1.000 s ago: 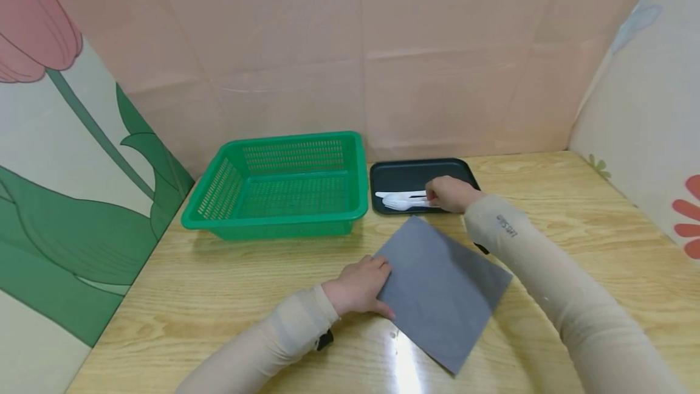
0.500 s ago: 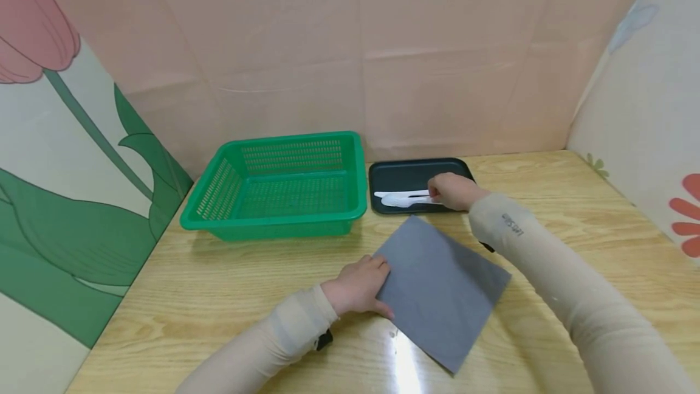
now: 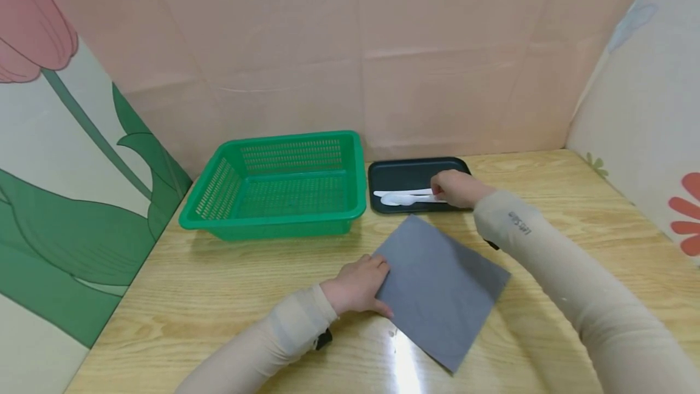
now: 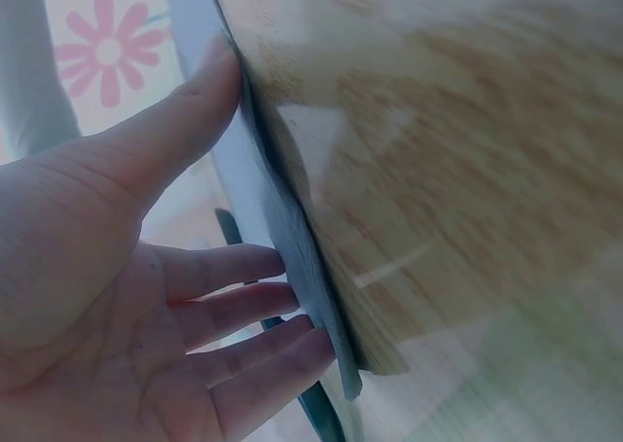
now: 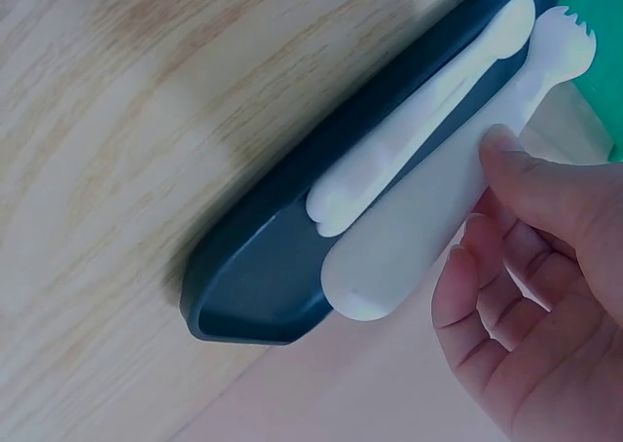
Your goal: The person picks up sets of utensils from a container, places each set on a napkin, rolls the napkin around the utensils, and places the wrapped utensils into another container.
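In the right wrist view my right hand (image 5: pixel 545 257) pinches a white plastic fork (image 5: pixel 409 228) between thumb and fingers, its tines pointing to the upper right. Beside the fork lies another white utensil with a rounded head (image 5: pixel 419 121), over the black tray (image 5: pixel 263 267). The head view has this right hand at the tray's right part, near a white knife (image 3: pixel 401 193) and a spoon bowl (image 3: pixel 389 199). My left hand (image 3: pixel 358 284) touches the left edge of a flat grey cloth (image 3: pixel 443 290); its fingers are fairly straight along that edge in the left wrist view.
A green plastic basket (image 3: pixel 273 221) stands left of the tray on the wood-grain table (image 3: pixel 219 297). Pinkish sheeting (image 3: pixel 273 47) hangs behind, with flower-patterned panels at both sides. The cloth lies in front of the tray.
My right hand has shifted slightly right and back over the tray, and the fork's head has slid to the right over the spoon. The left hand and cloth stay put.
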A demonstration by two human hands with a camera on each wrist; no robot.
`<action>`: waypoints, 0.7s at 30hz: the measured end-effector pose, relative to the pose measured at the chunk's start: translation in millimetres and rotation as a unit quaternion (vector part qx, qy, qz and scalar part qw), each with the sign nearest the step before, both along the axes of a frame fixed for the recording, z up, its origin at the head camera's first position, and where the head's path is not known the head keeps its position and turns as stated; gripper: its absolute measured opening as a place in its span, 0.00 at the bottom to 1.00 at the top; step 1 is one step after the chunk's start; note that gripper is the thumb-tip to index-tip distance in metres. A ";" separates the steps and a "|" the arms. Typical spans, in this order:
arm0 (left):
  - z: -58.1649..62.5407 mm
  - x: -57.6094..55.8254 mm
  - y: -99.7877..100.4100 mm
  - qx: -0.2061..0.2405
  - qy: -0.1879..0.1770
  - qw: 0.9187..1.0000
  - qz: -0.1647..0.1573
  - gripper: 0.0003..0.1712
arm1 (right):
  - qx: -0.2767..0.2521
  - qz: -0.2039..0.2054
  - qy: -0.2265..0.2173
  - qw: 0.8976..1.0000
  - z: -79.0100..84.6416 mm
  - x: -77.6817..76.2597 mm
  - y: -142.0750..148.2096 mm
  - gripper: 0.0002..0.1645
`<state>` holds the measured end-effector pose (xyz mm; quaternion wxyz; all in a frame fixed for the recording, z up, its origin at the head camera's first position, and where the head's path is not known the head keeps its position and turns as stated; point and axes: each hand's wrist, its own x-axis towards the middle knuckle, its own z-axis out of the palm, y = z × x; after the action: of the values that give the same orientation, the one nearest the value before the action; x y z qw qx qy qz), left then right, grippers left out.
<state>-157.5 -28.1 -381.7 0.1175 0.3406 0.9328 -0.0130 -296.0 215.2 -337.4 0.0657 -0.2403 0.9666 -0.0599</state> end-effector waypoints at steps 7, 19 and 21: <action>0.3 -0.3 0.5 0.002 0.002 1.000 -0.002 0.47 | 0.000 0.007 0.002 1.000 1.9 -1.5 2.5 0.04; 1.4 0.1 0.4 0.001 0.005 1.000 -0.003 0.46 | -0.003 0.029 0.012 1.000 8.1 3.9 0.0 0.05; 1.5 0.2 0.5 0.000 0.004 1.000 -0.003 0.46 | -0.003 0.030 0.007 1.000 8.7 5.2 -0.5 0.05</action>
<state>-157.3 -27.7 -380.2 0.1138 0.3430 0.9323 -0.0146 -290.8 214.7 -328.7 0.0601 -0.2697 0.9593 -0.0592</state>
